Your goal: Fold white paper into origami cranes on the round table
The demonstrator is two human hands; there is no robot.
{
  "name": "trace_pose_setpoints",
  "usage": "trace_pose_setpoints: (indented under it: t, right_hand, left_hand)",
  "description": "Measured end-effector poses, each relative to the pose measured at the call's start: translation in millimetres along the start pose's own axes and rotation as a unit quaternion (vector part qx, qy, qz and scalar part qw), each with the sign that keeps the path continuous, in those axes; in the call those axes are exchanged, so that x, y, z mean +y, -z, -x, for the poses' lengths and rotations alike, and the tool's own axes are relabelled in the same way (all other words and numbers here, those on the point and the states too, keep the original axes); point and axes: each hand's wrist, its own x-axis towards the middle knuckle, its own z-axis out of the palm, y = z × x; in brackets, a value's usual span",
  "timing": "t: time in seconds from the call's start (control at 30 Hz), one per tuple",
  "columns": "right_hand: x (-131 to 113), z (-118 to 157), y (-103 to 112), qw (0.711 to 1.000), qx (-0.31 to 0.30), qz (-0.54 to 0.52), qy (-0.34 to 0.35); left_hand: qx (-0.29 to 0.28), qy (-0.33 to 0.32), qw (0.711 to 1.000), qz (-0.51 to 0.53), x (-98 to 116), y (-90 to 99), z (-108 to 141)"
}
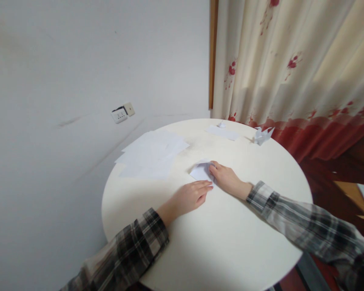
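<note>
A small folded sheet of white paper (201, 171) lies near the middle of the round table, one flap raised a little. My right hand (227, 178) grips its right edge between thumb and fingers. On the near side, my left hand (190, 197) rests low on the table with its fingers stretched out toward the paper's lower edge. Its fingertips are at that edge; whether they press on the paper I cannot tell. The right part of the paper is hidden behind my right fingers.
The round white table (224, 242) stands against a wall with a socket (119, 116). Loose white sheets (153, 151) lie spread at the left. Toward the back are a folded paper crane (263, 136), a flat white paper (223, 132) and a tiny folded piece (221, 125). Curtains (291, 81) hang behind.
</note>
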Motion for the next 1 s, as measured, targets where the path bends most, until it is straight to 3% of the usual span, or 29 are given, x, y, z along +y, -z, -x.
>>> trace_pose_setpoints:
  t: [0.37,0.57,1.0]
  right_hand:
    - [-1.4,0.0,2.8,1.000,-0.018,-0.013,-0.009]
    - [-1.3,0.4,1.3,1.000,-0.008,-0.012,-0.005]
    - [-1.2,0.9,0.0,1.000,0.003,-0.012,-0.004]
  left_hand:
    - [-0.019,-0.001,1.000,0.009,-0.5,8.6,-10.8]
    - [0.000,0.062,0.998,0.026,-1.5,9.0,-14.1]
    - [-0.005,0.028,0.999,-0.023,0.1,8.6,-15.1]
